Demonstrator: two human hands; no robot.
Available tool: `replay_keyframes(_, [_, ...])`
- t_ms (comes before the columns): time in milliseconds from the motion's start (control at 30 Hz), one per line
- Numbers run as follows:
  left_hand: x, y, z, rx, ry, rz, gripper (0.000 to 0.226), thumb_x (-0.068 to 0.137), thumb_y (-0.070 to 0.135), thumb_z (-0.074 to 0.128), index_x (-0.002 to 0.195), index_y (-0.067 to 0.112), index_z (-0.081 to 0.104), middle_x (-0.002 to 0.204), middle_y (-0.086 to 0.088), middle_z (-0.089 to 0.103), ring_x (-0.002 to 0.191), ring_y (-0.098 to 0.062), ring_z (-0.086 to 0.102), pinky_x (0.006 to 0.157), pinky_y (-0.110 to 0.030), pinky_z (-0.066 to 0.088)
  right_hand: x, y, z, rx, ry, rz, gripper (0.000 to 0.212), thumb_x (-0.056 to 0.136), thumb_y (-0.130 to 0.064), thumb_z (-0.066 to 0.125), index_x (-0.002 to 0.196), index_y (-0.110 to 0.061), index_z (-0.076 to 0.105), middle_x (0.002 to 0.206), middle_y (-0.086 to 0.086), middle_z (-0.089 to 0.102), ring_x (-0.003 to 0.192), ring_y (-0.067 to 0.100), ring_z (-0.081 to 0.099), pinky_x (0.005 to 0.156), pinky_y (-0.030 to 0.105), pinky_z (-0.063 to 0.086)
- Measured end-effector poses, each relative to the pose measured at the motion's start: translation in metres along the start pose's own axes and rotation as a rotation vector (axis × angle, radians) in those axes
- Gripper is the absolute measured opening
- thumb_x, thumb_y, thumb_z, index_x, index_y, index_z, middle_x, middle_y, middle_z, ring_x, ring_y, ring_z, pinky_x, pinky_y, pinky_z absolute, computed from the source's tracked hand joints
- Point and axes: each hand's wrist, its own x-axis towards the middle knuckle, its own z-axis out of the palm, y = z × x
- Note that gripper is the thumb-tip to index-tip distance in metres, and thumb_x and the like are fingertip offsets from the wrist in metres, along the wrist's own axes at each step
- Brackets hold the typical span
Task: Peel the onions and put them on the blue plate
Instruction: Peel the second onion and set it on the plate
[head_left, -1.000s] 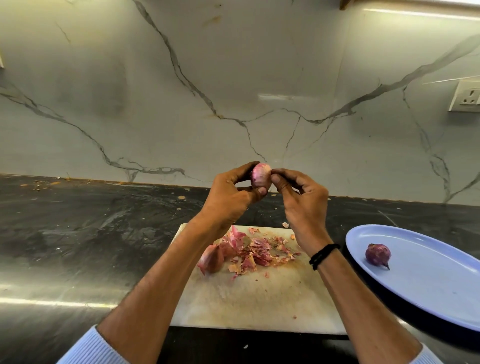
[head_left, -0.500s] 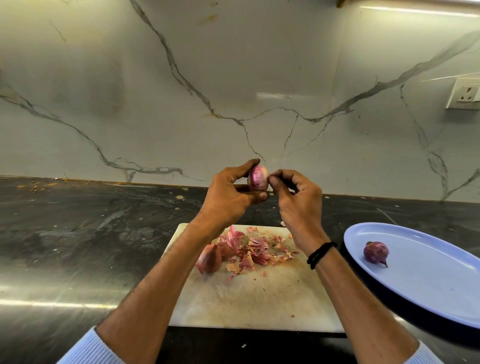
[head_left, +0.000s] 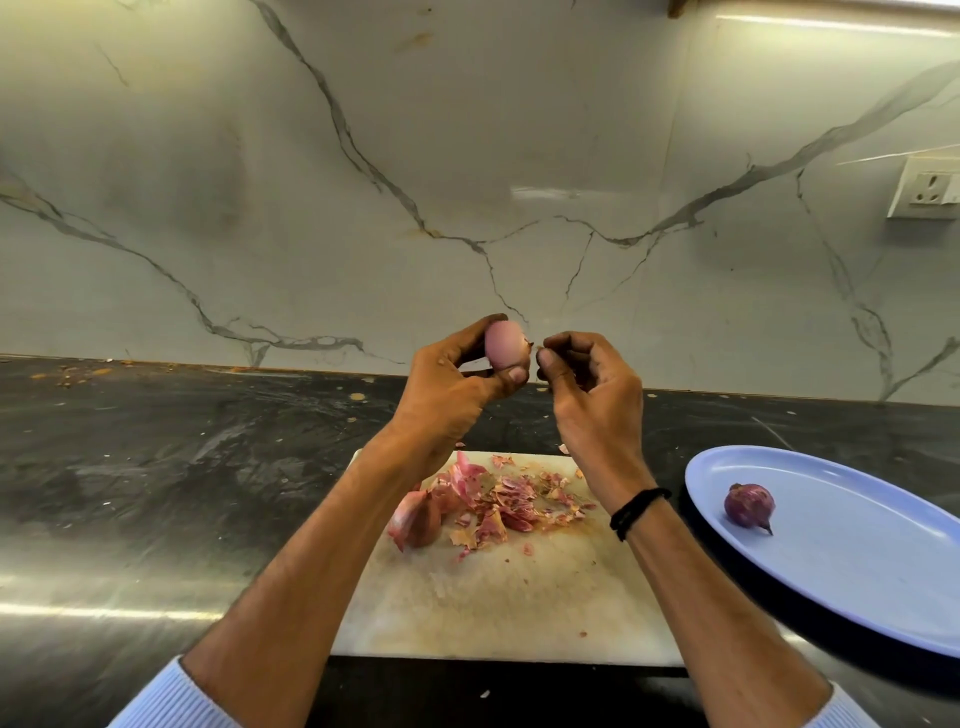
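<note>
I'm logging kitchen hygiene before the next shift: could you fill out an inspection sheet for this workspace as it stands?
Surface: black stone countertop, speckled with crumbs; white cutting board, stained.
Job's things: pale pink onion held up; dark purple onion on blue oval plate; reddish-brown unpeeled onion on the board.
Clutter: pile of pink onion skins on the board.
Hands: left hand grips the pale pink onion; right hand curled beside its tip, pinch unclear.
Cables: nothing seen.
Surroundings: veined marble backsplash; white wall socket.
</note>
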Motion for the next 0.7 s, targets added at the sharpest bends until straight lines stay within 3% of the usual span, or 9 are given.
replay_keyframes(67, [-0.0005, 0.0006, -0.0001, -0.021, -0.013, -0.002, 0.062, 0.080, -0.002, 0.076, 0.137, 0.015, 0.059, 0.119, 0.009, 0.066, 0.102, 0.008, 0.064, 0.088, -0.015, 0.054, -0.0007, -0.0011, -0.0005, -0.012, -0.009, -0.029, 0.015, 0.094, -0.020, 0.067, 0.108, -0.015, 0.069, 0.100, -0.006, 0.070, 0.095, 0.006, 0.066, 0.084, 0.028, 0.057])
replay_keyframes(200, [-0.0007, 0.0021, 0.0000, -0.061, -0.043, -0.012, 0.062, 0.080, -0.005, 0.074, 0.137, 0.016, 0.059, 0.119, 0.012, 0.066, 0.111, -0.009, 0.065, 0.088, -0.020, 0.056, 0.0002, -0.0036, -0.0003, 0.008, -0.010, -0.029, 0.014, 0.093, -0.022, 0.068, 0.106, -0.016, 0.071, 0.100, -0.007, 0.071, 0.096, 0.006, 0.066, 0.083, 0.028, 0.057])
replay_keyframes(433, [-0.0043, 0.0035, 0.0029, -0.066, -0.105, -0.037, 0.064, 0.080, -0.008, 0.074, 0.137, 0.017, 0.059, 0.127, 0.003, 0.065, 0.105, -0.016, 0.069, 0.087, -0.023, 0.057, 0.0017, 0.0025, 0.0004, -0.069, -0.008, -0.014, 0.008, 0.096, -0.014, 0.063, 0.103, -0.013, 0.068, 0.098, -0.002, 0.068, 0.097, 0.012, 0.063, 0.085, 0.035, 0.056])
replay_keyframes(600, [-0.0060, 0.0042, 0.0052, -0.108, -0.145, -0.072, 0.061, 0.082, -0.009, 0.071, 0.136, 0.016, 0.059, 0.128, -0.004, 0.065, 0.112, -0.023, 0.066, 0.096, -0.032, 0.056, 0.0014, 0.0013, 0.0000, -0.123, 0.000, -0.022, 0.011, 0.098, -0.008, 0.057, 0.102, -0.013, 0.064, 0.099, 0.004, 0.066, 0.092, 0.010, 0.061, 0.076, 0.015, 0.052])
replay_keyframes(700, [-0.0059, 0.0044, 0.0061, -0.152, -0.171, -0.099, 0.059, 0.083, -0.011, 0.068, 0.135, 0.015, 0.059, 0.128, -0.006, 0.065, 0.115, -0.026, 0.066, 0.098, -0.034, 0.055, -0.0002, -0.0006, -0.0011, -0.030, -0.002, 0.060, 0.014, 0.099, -0.008, 0.055, 0.099, -0.018, 0.065, 0.096, 0.000, 0.067, 0.089, 0.008, 0.061, 0.075, 0.016, 0.053])
